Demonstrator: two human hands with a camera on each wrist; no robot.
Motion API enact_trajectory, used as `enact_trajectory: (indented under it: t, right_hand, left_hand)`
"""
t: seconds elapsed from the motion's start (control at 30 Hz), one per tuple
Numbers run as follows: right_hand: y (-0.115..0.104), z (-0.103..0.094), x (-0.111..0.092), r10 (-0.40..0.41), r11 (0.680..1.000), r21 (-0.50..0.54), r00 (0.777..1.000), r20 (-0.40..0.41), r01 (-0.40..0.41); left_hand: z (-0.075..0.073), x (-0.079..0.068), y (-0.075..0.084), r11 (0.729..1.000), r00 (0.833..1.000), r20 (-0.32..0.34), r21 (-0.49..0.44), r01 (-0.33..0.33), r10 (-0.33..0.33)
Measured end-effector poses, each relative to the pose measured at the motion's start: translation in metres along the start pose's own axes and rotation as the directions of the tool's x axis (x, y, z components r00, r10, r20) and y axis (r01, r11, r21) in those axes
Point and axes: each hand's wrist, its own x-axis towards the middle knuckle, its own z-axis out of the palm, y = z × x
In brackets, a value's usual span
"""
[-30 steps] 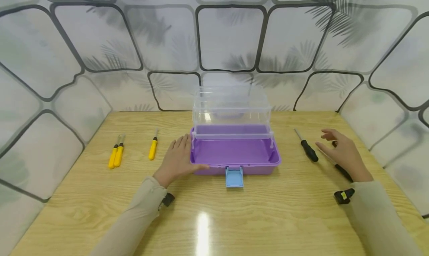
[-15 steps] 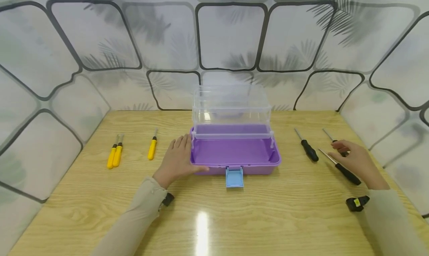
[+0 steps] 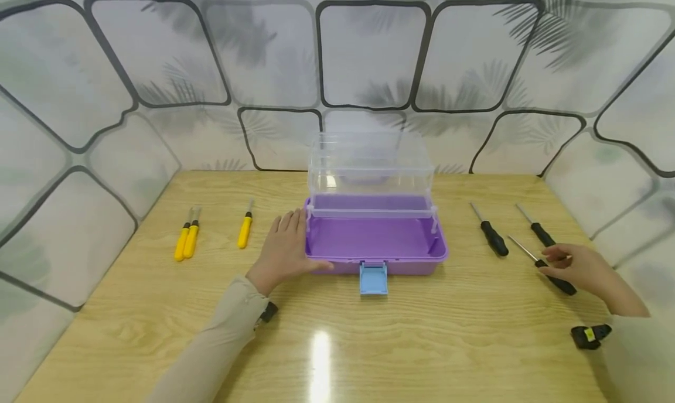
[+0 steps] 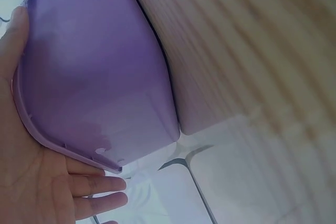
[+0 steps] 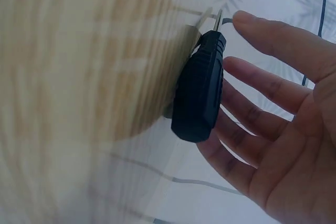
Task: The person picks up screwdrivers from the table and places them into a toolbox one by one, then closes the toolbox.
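Note:
A purple toolbox (image 3: 369, 236) stands with its clear lid (image 3: 371, 163) raised and its blue latch (image 3: 373, 279) hanging down in front. My left hand (image 3: 285, 245) rests against its left end, fingers straight along the rim and thumb at the front corner; the left wrist view shows the palm by the purple wall (image 4: 100, 77). At the right, my right hand (image 3: 580, 269) hovers over a black-handled screwdriver (image 3: 560, 284), fingers loosely bent. In the right wrist view the fingers curve beside the black handle (image 5: 199, 87), thumb apart from it near the shaft.
Two more black-handled screwdrivers, a nearer one (image 3: 494, 239) and a farther one (image 3: 542, 234), lie right of the toolbox. On the left lie a single yellow-handled tool (image 3: 245, 232) and a pair of yellow-handled tools (image 3: 187, 240). Patterned cloth walls (image 3: 274, 57) border the table.
My right hand has moved right and toward me, from above the far screwdriver to the nearest one's handle. The left hand stays against the toolbox. The head view has shifted slightly.

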Motion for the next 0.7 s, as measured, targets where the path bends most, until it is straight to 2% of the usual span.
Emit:
enact_trajectory:
  t: [0.13, 0.43, 0.7]
  right_hand:
    - [0.003, -0.002, -0.001, 0.003, 1.0, -0.013, 1.0, 0.027, -0.003]
    - [0.007, -0.004, 0.001, -0.001, 0.999, -0.045, 0.997, 0.073, 0.005]
    - [0.012, -0.004, 0.002, 0.007, 0.998, -0.058, 0.997, 0.08, -0.002]
  left_hand:
    - [0.0, 0.001, -0.001, 1.0, 1.0, 0.014, -0.003, 0.001, -0.001]
    - [0.002, -0.005, -0.012, 0.996, 0.999, 0.041, -0.083, 0.014, -0.01]
    - [-0.003, -0.005, -0.011, 0.998, 0.999, 0.036, -0.07, -0.004, 0.007]
